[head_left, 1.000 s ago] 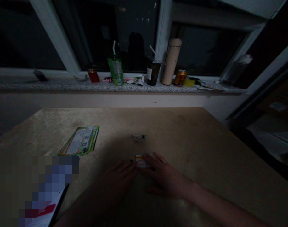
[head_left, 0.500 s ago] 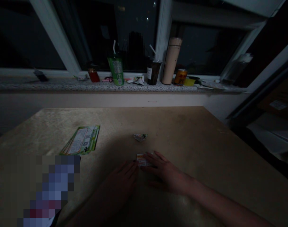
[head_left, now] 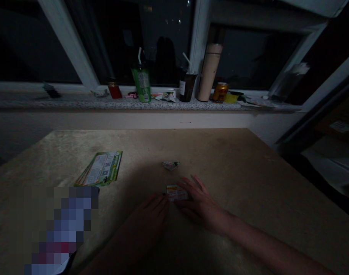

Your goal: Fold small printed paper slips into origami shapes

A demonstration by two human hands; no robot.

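A small printed piece of paper point(head_left: 176, 194) with a yellow strip lies flat on the table between my hands. My left hand point(head_left: 151, 214) rests at its left edge, fingers stretched out and close together, in deep shadow. Over the right edge of the paper, my right hand point(head_left: 198, 202) has its fingers spread, with the fingertips at or just above it; I cannot tell whether they touch. Just beyond is a small folded piece of printed paper point(head_left: 171, 165), roughly triangular.
On the table point(head_left: 220, 152), a fanned stack of green and white leaflets point(head_left: 101, 168) lies to the left, near a blurred-out bluish object point(head_left: 68, 221). The windowsill point(head_left: 168, 105) carries a green cup point(head_left: 142, 84), dark cup point(head_left: 186, 87), tall flask point(head_left: 210, 72) and gold can point(head_left: 220, 93).
My right hand has drawn slightly to the right, and its fingers have spread, uncovering more of the small paper. The left hand stays at the paper's left edge.
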